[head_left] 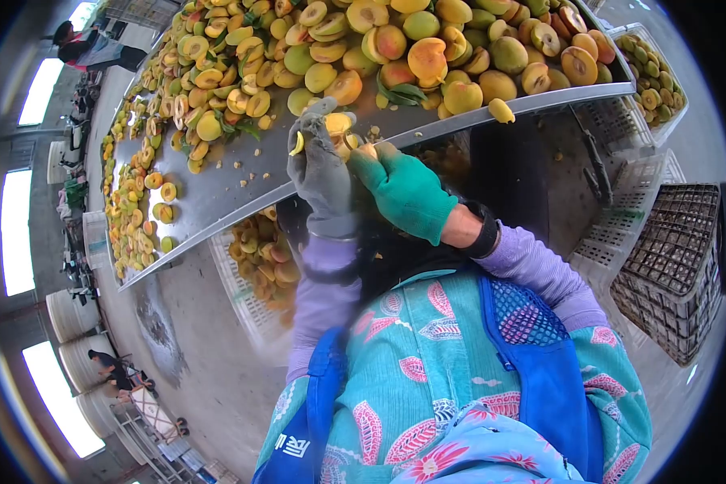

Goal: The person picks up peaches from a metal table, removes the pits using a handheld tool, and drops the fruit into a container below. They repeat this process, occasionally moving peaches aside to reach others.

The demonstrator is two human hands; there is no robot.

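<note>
- Two gloved hands meet over the table's (210,195) near edge, probably for easy reach of the fruit heap (242,68) at 12 o'clock.
- Your left hand (319,165) curls its fingers around a yellow fruit piece (338,123).
- Your right hand (407,194), at 4 o'clock, bends its fingers beside that piece; I cannot tell what they grip.
- The white crate (235,289) at 7 o'clock seems placed to collect fruit.

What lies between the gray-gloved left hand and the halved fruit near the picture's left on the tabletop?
In the head view, metal tabletop with a few small yellowish bits lies between the left hand and that fruit.
</note>
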